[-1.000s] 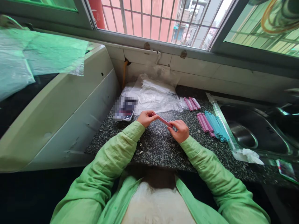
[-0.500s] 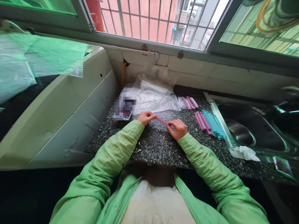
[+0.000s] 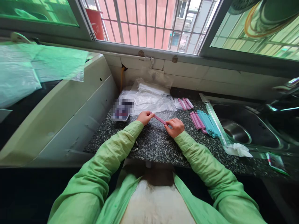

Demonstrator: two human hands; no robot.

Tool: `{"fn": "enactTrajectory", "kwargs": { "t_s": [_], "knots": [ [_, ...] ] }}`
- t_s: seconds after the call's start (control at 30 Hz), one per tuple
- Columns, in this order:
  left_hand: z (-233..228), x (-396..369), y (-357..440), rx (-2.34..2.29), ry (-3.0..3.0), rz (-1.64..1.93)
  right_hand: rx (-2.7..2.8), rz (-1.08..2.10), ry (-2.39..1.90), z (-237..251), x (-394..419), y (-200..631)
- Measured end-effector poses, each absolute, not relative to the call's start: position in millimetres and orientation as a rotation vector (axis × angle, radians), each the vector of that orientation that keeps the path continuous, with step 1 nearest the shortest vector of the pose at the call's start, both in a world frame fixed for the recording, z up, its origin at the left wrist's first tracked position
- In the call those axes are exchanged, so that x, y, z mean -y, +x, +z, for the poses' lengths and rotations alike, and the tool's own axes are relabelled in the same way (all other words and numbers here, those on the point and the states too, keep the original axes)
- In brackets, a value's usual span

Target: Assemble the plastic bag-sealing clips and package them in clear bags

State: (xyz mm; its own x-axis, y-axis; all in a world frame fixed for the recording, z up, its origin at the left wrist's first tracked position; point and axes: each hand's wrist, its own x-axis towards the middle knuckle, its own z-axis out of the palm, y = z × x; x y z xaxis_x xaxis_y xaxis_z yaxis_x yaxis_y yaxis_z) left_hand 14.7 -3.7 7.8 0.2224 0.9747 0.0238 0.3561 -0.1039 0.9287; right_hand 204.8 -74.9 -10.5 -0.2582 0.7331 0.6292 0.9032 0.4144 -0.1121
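My left hand and my right hand each pinch one end of a long pink clip stick, held just above the speckled granite counter. To the right of my right hand lies a row of pink sticks and teal sticks. A smaller group of pink sticks lies farther back. Behind my hands sits a heap of clear plastic bags.
A steel sink lies at the right with crumpled white plastic on its rim. A blurred flat object lies left of the bags. A white appliance with plastic sheets on it flanks the left. A barred window is ahead.
The view has tilted up slightly, so more window shows. Both hands keep hold of the pink stick in about the same spot over the counter.
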Motion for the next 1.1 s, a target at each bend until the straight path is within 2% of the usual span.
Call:
{"fn": "enactTrajectory", "kwargs": {
  "t_s": [0.57, 1.1],
  "knots": [
    [38.7, 1.1, 77.5, -1.298, 1.715, 0.909, 1.942, -0.467, -1.45, -7.3, 89.2, 250.3],
    [25.2, -1.5, 174.5, -1.145, 1.545, 1.11, 1.727, -0.656, -1.645, -6.7, 105.6, 305.9]
  ]
}}
